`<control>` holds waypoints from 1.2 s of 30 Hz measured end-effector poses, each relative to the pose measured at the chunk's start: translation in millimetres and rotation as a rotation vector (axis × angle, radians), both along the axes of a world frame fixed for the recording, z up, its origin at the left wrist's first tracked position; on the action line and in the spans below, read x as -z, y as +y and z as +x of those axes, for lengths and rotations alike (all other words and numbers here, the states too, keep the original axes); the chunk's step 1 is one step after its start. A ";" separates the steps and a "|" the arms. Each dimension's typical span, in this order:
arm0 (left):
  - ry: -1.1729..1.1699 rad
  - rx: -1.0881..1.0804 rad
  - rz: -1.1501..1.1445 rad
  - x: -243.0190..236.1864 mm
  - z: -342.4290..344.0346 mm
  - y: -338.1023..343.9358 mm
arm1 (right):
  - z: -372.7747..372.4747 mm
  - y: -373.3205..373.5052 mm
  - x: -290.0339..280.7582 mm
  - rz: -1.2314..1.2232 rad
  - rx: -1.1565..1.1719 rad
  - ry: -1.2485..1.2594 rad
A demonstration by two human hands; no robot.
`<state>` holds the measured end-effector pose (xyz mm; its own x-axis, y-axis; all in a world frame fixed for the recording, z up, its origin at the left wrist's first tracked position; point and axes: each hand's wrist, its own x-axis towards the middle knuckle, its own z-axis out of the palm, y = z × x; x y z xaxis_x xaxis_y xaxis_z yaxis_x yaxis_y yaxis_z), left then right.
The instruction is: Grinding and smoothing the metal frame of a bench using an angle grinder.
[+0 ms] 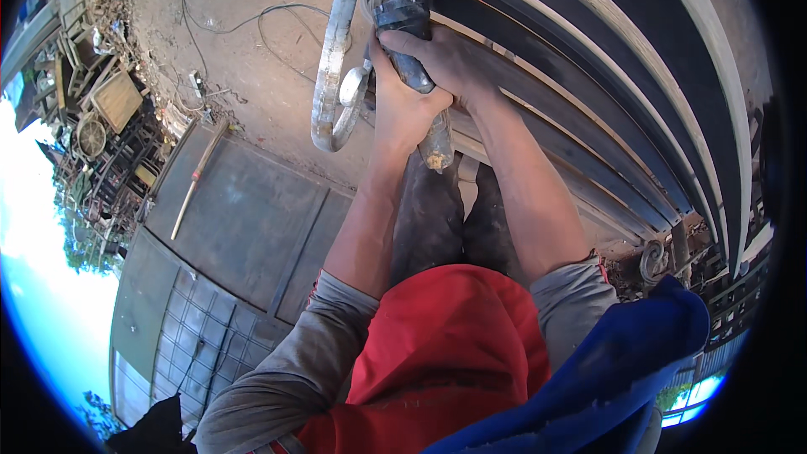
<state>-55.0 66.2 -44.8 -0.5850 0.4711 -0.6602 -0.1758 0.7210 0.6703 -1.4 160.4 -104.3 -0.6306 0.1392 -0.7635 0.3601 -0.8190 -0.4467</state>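
Grinder (402, 13) gripped with both arms outstretched, left hand (402, 113) and right hand (444, 57) fingers wrapped tight.

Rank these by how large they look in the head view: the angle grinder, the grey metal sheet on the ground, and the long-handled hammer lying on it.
1. Grey metal sheet
2. Angle grinder, partly covered by both hands
3. Long-handled hammer; being farther away, it may look smaller than it is.
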 end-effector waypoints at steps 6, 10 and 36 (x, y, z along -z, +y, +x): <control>0.033 0.005 0.017 -3.7 5.7 -7.9 | 8.2 -9.0 -3.9 -0.034 0.030 -0.036; 0.032 0.052 0.008 -6.0 2.0 -10.6 | 6.5 -11.1 -5.6 -0.038 0.053 -0.044; -0.383 0.455 -0.241 -15.9 91.1 13.3 | 153.4 -39.9 -22.4 -0.155 0.615 -0.365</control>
